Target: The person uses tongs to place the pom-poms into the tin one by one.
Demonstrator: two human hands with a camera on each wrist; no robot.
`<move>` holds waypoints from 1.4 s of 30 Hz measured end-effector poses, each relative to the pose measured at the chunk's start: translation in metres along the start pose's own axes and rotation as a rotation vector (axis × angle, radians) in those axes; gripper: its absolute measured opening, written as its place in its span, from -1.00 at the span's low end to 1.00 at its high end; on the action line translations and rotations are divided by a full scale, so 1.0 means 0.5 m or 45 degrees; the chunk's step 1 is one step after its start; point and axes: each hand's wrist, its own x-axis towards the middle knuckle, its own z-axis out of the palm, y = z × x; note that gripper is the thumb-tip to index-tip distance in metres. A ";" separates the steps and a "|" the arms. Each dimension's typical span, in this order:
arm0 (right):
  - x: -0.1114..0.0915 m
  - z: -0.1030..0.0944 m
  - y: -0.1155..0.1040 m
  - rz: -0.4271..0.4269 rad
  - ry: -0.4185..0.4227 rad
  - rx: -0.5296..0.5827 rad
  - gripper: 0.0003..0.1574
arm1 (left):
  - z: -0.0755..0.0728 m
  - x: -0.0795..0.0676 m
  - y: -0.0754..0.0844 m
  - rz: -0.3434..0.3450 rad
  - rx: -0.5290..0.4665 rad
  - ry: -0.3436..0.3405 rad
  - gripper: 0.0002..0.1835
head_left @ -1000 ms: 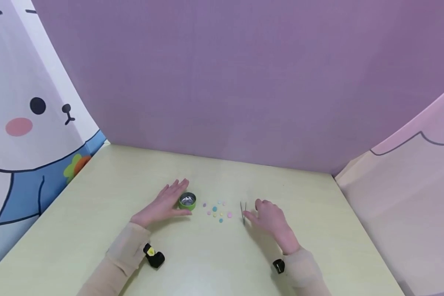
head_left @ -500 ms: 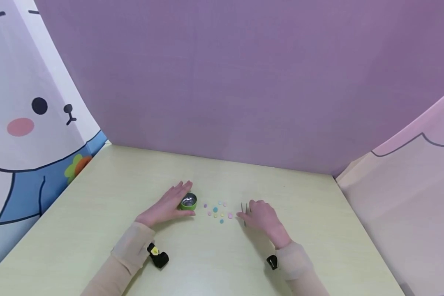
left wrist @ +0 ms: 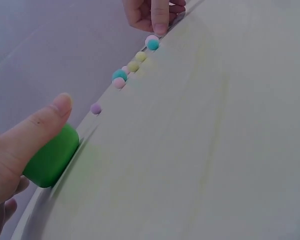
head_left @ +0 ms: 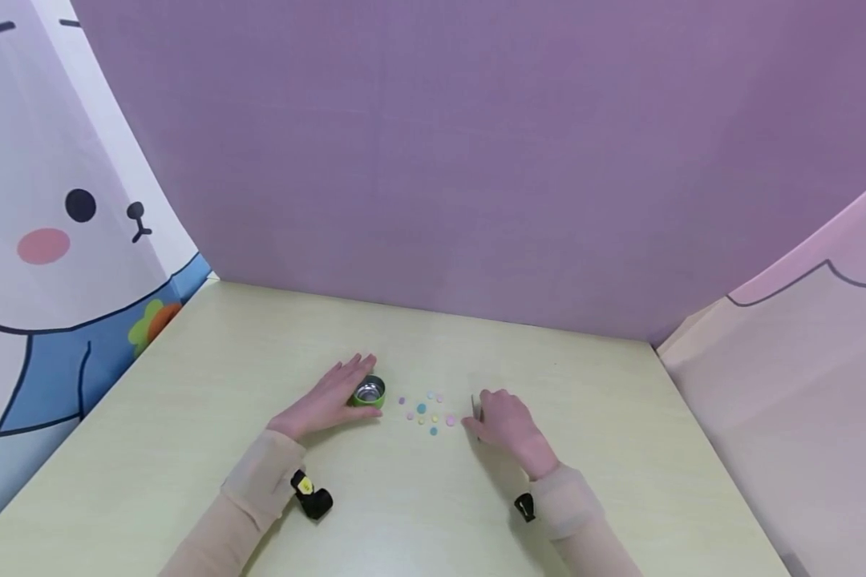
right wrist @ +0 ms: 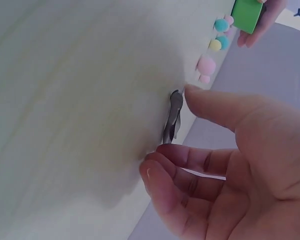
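Note:
A small round green tin (head_left: 369, 393) with a silvery inside stands left of the middle. My left hand (head_left: 328, 401) holds it at the side, thumb along the near edge and fingers behind. In the left wrist view its thumb overlaps the green wall. Metal tweezers (right wrist: 174, 116) lie on the table at the right. My right hand (head_left: 507, 421) reaches over them, thumb at one end and bent fingertips at the other in the right wrist view, with a gap between. Several small coloured balls (left wrist: 119, 75), pink, blue, yellow and purple, lie between the hands.
The pale wooden table (head_left: 418, 513) ends at a purple backdrop (head_left: 476, 160). A cloth with a cartoon animal (head_left: 79, 240) hangs at the left, a pink and white one (head_left: 801, 385) at the right. Black devices sit on both wrists.
My right hand has moved left over the tweezers, its thumb now left of them. My left hand has drawn slightly closer around the tin. The balls stay where they were.

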 end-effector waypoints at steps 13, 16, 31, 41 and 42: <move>0.012 -0.003 -0.007 -0.052 0.019 -0.029 -0.81 | 0.004 0.008 -0.002 0.008 -0.009 0.008 0.07; 0.015 -0.004 -0.009 -0.056 0.043 -0.052 -0.83 | 0.005 0.008 -0.003 0.004 -0.002 0.020 0.07; 0.019 -0.010 -0.013 -0.083 0.077 -0.118 -0.87 | 0.001 0.006 -0.003 -0.026 -0.001 0.002 0.08; 0.022 -0.010 -0.013 -0.078 0.028 -0.150 -0.75 | 0.003 0.005 -0.006 -0.001 0.007 0.001 0.03; 0.022 -0.010 -0.013 -0.072 0.021 -0.146 -0.74 | 0.003 0.006 -0.006 -0.001 0.006 0.000 0.03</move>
